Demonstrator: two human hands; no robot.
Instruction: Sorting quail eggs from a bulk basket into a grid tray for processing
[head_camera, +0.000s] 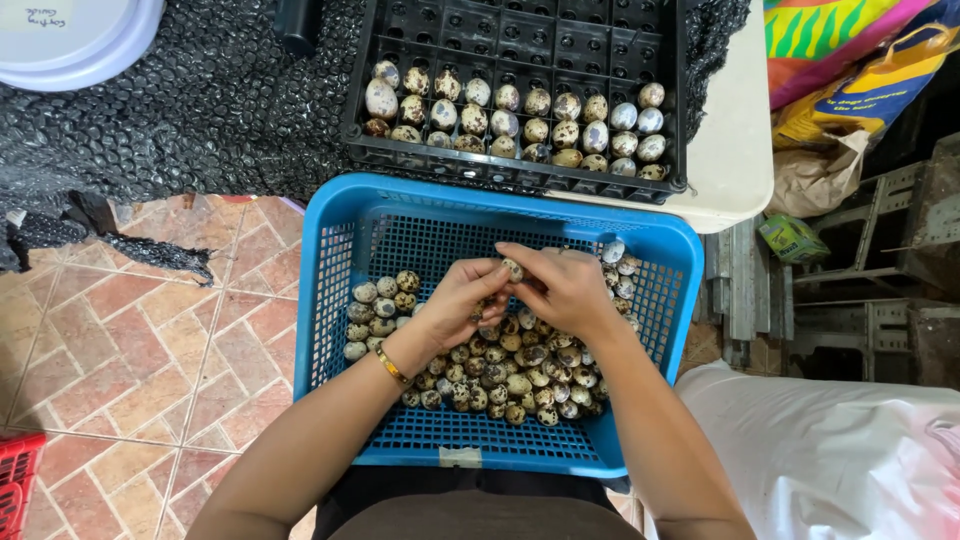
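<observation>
A blue plastic basket (330, 250) rests on my lap, holding a heap of speckled quail eggs (500, 375). Both hands meet over the middle of the heap. My left hand (458, 297), with a gold bangle on its wrist, curls its fingers around eggs. My right hand (565, 285) pinches one speckled egg (513, 269) between thumb and fingertips, touching the left hand's fingertips. Beyond the basket a black plastic egg tray (520, 25) stands on the table, its near rows filled with quail eggs (520, 120) and its far rows empty.
Black bubble wrap (200, 100) covers the table at left, with a white lid (75, 40) at the top left corner. Colourful bags (850, 70) and metal frames (880, 260) stand at right. A white sack (830, 450) lies at lower right, over a tiled floor (130, 340).
</observation>
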